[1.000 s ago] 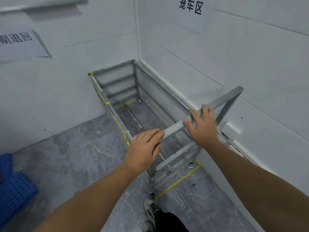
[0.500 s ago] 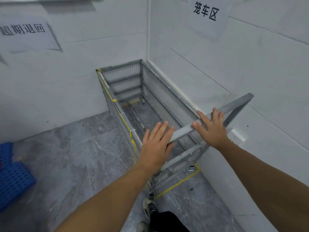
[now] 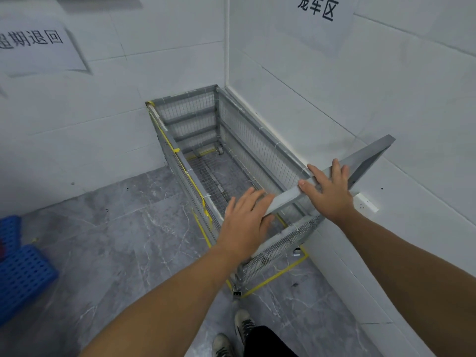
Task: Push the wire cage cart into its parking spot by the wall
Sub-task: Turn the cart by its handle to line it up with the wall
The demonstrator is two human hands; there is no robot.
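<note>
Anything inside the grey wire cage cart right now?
The grey wire cage cart looks empty: bare mesh bottom, with floor and yellow tape showing through. The left hand covers its near corner.

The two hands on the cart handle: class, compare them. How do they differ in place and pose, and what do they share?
The left hand lies at the near end of the grey handle; the right hand sits further along it, nearer the wall. The left hand's fingers point along the bar; the right hand's fingers cross over it. Both are bare, spread flat, not closed in a grip, on the cart.
</note>
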